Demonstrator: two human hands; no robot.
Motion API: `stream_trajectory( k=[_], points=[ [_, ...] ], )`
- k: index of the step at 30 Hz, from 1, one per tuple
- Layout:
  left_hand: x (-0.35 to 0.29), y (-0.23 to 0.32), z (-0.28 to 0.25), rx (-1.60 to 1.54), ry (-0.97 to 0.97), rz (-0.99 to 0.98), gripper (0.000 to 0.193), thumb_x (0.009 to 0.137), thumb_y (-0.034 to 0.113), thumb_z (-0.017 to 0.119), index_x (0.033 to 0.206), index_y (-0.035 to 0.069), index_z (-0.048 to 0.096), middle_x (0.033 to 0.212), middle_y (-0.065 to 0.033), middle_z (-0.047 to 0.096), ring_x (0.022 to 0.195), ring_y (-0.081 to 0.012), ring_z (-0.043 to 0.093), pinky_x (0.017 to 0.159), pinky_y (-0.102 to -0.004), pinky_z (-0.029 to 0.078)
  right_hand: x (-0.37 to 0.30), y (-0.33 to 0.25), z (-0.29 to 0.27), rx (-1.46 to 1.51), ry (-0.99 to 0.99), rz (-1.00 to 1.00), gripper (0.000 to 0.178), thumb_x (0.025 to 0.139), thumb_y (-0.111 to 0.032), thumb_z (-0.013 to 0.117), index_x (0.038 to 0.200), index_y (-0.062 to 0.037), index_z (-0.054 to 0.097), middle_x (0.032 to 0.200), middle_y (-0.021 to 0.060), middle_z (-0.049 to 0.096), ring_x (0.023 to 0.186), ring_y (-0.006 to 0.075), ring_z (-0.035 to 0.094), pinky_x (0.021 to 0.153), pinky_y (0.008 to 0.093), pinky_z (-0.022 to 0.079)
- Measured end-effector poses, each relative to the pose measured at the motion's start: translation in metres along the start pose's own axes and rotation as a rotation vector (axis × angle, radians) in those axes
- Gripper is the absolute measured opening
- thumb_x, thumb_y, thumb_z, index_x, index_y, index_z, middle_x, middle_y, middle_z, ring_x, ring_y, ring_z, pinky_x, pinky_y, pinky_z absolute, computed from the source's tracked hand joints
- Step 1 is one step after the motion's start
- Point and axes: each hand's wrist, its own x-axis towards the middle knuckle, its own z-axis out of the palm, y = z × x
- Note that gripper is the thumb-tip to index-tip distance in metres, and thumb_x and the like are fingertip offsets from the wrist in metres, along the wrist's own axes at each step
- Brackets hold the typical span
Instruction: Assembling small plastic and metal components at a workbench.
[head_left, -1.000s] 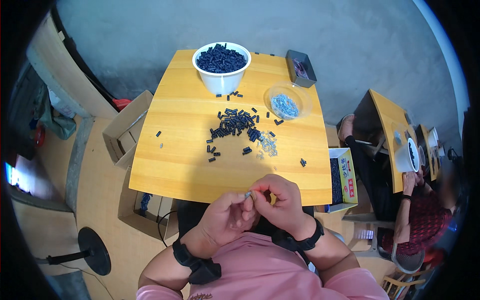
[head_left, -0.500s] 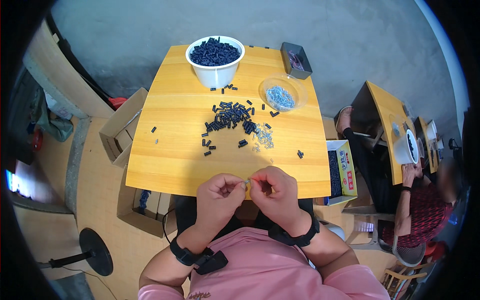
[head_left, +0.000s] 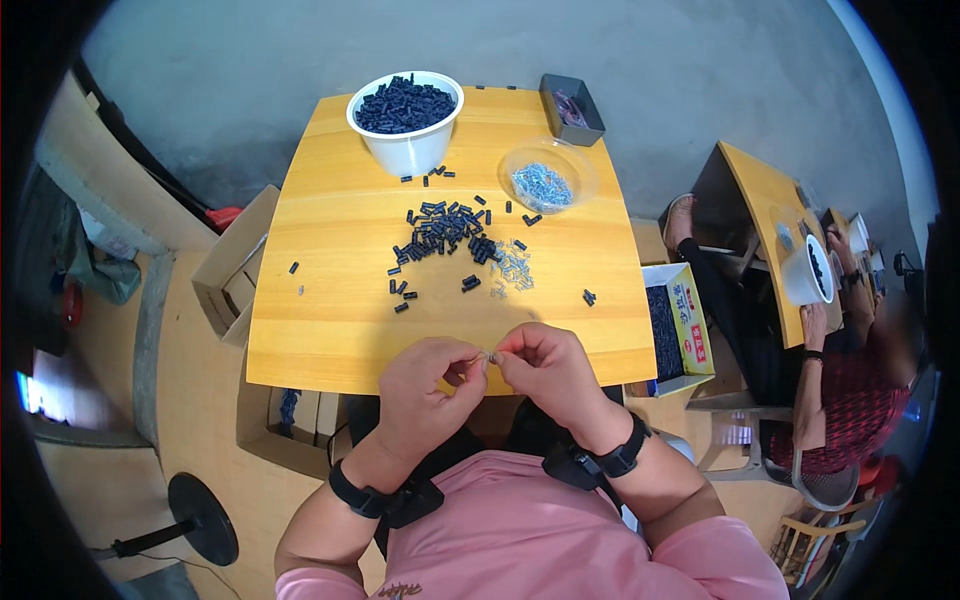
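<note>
My left hand (head_left: 428, 388) and my right hand (head_left: 555, 378) meet fingertip to fingertip over the table's near edge. Both are closed in a pinch on a tiny silvery metal piece (head_left: 491, 357); the fingers hide most of it, so its exact kind is unclear. Beyond them, a heap of small black cylindrical parts (head_left: 440, 230) lies mid-table. Touching the heap's right side is a loose scatter of small silvery metal pieces (head_left: 515, 268). A few black parts lie apart, among them a small cluster (head_left: 589, 297) to the right.
On the wooden table (head_left: 330, 340) stand a white bucket (head_left: 408, 155) full of black parts, a clear bowl (head_left: 586, 188) of shiny metal pieces and a dark tray (head_left: 590, 134). Boxes flank the table, including a yellow carton (head_left: 694, 330). Another person (head_left: 840, 420) sits working at the right.
My hands have shifted slightly left and up, still pinching at the same small piece. The whole scene has slid a little left in view. The other person's hands have moved apart.
</note>
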Motion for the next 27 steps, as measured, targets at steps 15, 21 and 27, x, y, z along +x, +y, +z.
stream_trajectory(
  k=[15, 21, 27],
  points=[
    [0.001, -0.016, -0.003, -0.092, -0.033, -0.160, 0.013, 0.075, 0.000, 0.066, 0.088, 0.000, 0.066, 0.079, -0.0090, 0.065, 0.066, -0.0133, 0.062, 0.061, -0.0228, 0.050, 0.008, 0.000, -0.002, -0.392, 0.089, -0.293, 0.003, 0.079, -0.002, 0.063, 0.081, -0.0002, 0.061, 0.070, -0.0005, 0.056, 0.061, 0.0025, 0.051, 0.053, 0.0185, 0.041],
    [0.000, -0.037, 0.003, 0.018, -0.023, -0.098, 0.011, 0.077, 0.001, 0.066, 0.088, 0.000, 0.066, 0.081, -0.0086, 0.065, 0.068, -0.0123, 0.062, 0.063, -0.0219, 0.050, 0.020, 0.016, -0.027, -0.609, 0.301, -0.403, 0.006, 0.071, -0.001, 0.065, 0.075, -0.0017, 0.061, 0.065, 0.0126, 0.057, 0.055, 0.0263, 0.056, 0.054, 0.0287, 0.046],
    [-0.007, -0.036, 0.027, -0.215, -0.151, -0.238, 0.014, 0.078, 0.004, 0.068, 0.092, 0.001, 0.066, 0.085, -0.0087, 0.064, 0.074, -0.0119, 0.061, 0.065, -0.0219, 0.049, -0.002, 0.045, -0.028, -0.197, 0.129, -0.121, 0.004, 0.081, -0.003, 0.062, 0.084, 0.0005, 0.062, 0.068, -0.0001, 0.058, 0.061, 0.0027, 0.049, 0.051, 0.0196, 0.041]
  ],
)
